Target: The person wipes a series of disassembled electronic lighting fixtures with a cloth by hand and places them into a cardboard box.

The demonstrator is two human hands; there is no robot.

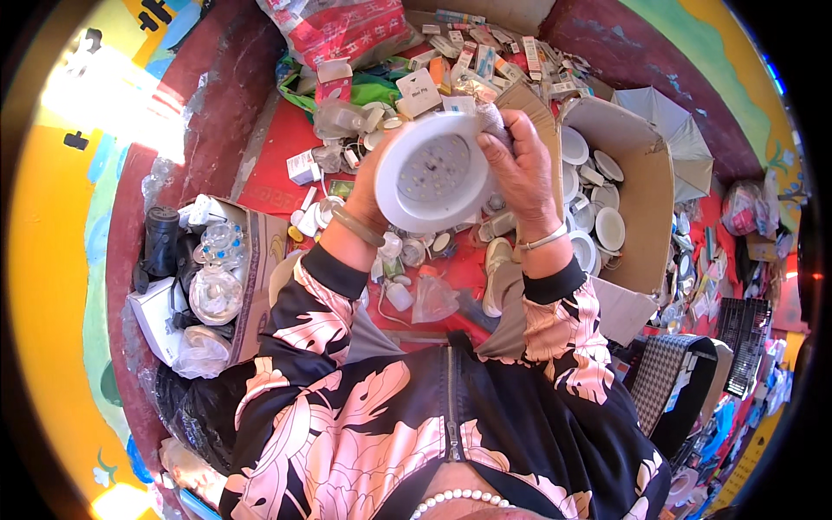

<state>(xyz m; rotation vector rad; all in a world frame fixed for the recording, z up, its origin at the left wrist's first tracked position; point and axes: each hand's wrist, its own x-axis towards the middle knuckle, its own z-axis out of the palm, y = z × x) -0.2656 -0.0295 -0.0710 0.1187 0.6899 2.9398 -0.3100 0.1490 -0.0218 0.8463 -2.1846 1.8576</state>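
Observation:
Up in front of me is a round white LED downlight, its face with small yellowish LEDs turned toward me. My left hand grips its left edge, with most of the fingers hidden behind the fitting. On the other side, my right hand is closed with thumb and fingers round a greyish crumpled cloth at the light's upper right rim. Beneath the light, small lamp parts and a clear plastic bag lie on the red ground cover.
To the right stands an open cardboard box of white round lights. A smaller box at the left holds bagged items. Small cartons are heaped at the back beside a red-and-white sack. Painted walls curve around.

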